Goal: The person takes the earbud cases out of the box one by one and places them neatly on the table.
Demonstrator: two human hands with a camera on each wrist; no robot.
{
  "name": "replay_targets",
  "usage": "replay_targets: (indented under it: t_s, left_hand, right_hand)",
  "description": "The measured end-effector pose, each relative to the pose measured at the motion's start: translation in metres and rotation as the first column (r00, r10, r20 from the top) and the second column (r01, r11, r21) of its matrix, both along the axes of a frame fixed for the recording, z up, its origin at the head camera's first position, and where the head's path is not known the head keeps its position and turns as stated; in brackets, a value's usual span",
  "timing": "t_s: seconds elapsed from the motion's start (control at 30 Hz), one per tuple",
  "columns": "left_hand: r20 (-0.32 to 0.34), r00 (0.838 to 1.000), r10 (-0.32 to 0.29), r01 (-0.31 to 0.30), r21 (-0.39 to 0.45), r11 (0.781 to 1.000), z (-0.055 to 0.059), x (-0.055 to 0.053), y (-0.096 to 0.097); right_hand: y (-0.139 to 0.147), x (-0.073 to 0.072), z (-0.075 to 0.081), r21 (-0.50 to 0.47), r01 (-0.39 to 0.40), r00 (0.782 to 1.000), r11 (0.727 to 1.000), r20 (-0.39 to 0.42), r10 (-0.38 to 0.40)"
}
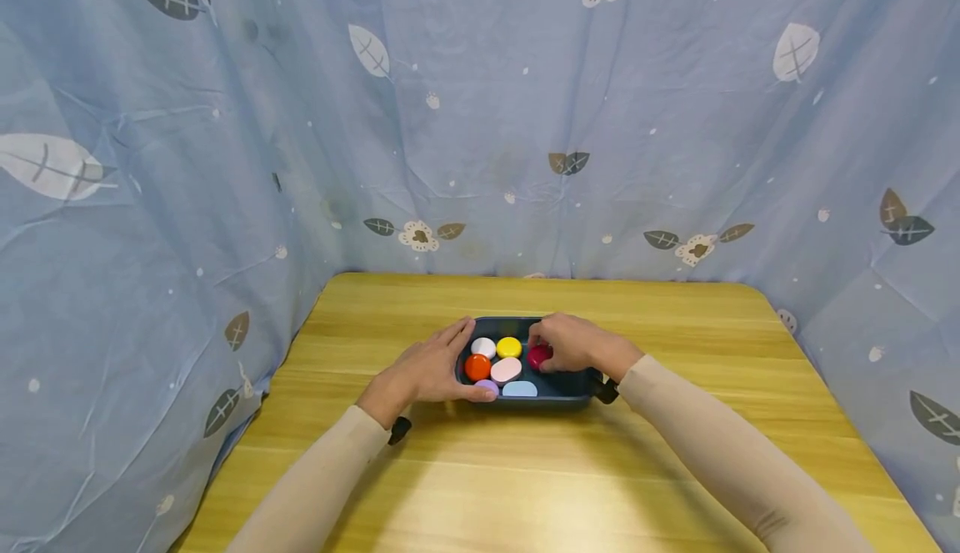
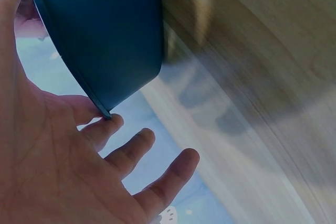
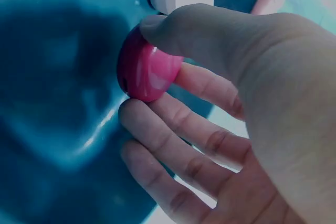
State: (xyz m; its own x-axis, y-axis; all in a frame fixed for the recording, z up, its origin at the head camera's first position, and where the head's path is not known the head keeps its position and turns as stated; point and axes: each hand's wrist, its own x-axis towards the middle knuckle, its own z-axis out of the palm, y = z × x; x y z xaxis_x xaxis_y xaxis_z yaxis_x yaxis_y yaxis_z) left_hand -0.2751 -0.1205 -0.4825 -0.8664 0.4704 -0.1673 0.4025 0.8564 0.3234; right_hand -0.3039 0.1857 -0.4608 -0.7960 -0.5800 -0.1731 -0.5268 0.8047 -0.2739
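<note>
A dark blue-green tray [image 1: 555,402] stands on the table. My left hand [image 1: 431,369] holds its left end, thumb along the front rim and fingers at the back corner. In the left wrist view, the tray's rim [image 2: 79,80] lies against that hand, with some fingers spread beyond it. My right hand [image 1: 573,343] is over the tray's right part, pinching a glossy magenta rounded disc [image 3: 149,69] between thumb and fingers. To its left in the tray lie white [image 1: 483,348], yellow [image 1: 509,348], orange-red [image 1: 477,367], pale pink [image 1: 506,371], lavender [image 1: 487,387] and light blue [image 1: 520,389] pieces.
The tray rests on a yellow wood-grain table [image 1: 675,311]. A light blue curtain [image 1: 495,119] with leaf and flower prints hangs behind the table and along both sides. Dark wrist bands [image 1: 401,430] show on both arms.
</note>
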Motion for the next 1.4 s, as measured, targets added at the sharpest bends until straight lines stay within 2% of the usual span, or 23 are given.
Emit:
replay_targets:
  t_s: [0.37, 0.7, 1.0, 1.2, 1.4]
  left_hand:
    - [0.008, 1.000, 0.008, -0.008, 0.008, 1.000, -0.002, 0.001, 0.001]
    - [0.001, 1.000, -0.010, 0.010, 0.012, 1.000, -0.001, 0.000, -0.002]
    - [0.005, 1.000, -0.010, 0.010, 0.015, 1.000, -0.003, 0.001, -0.002]
    - [0.037, 0.999, -0.012, 0.010, 0.078, 0.997, -0.005, 0.002, -0.003]
    - [0.082, 0.997, -0.009, -0.003, 0.147, 0.989, -0.009, 0.000, -0.003]
  right_hand:
    - [0.026, 0.009, 0.017, -0.097, -0.009, 0.995, 0.995, -0.101, -0.001]
    - [0.051, 0.010, 0.024, -0.167, 0.000, 0.992, 0.986, -0.128, -0.022]
    - [0.075, 0.011, 0.030, -0.194, 0.073, 0.990, 0.978, -0.106, -0.095]
    - [0.096, 0.010, 0.027, -0.223, 0.084, 0.984, 0.971, -0.135, -0.116]
    - [0.118, 0.009, 0.022, -0.245, 0.106, 0.981, 0.964, -0.131, -0.141]
